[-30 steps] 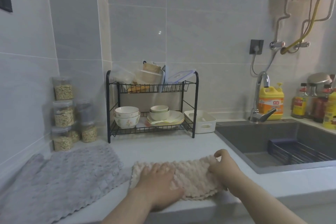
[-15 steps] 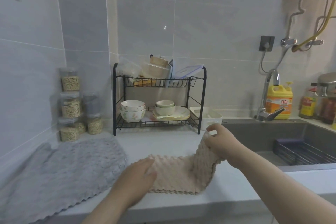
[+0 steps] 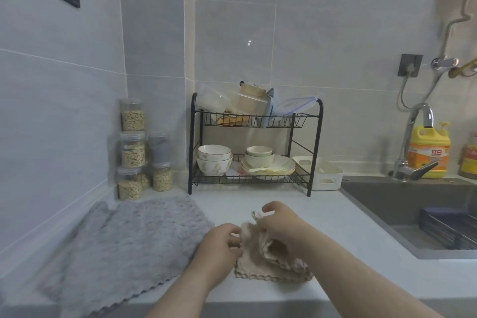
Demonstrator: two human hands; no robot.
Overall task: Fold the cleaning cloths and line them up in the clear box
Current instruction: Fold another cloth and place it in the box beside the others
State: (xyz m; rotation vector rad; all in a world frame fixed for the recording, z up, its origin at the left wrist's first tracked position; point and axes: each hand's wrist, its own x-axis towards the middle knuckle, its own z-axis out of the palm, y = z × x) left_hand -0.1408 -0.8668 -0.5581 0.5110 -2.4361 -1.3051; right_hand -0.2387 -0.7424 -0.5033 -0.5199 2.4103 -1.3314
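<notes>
Both my hands pinch the beige cloth (image 3: pixel 260 270) at lower centre, left hand (image 3: pixel 222 242), right hand (image 3: pixel 280 224) (edges misaligned?) and a loose grip could undo this fold.

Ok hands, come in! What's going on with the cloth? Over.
Left hand pinches the edge of the beige cloth, right hand holds a corner raised. Cloth half folded on the counter. Grey cloth lies flat alongside, not in the way.

Counter (image 3: pixel 258 204): grey cloth (image 3: pixel 124 248), beige cloth (image 3: pixel 260 268), rack (image 3: pixel 258 177).
</notes>
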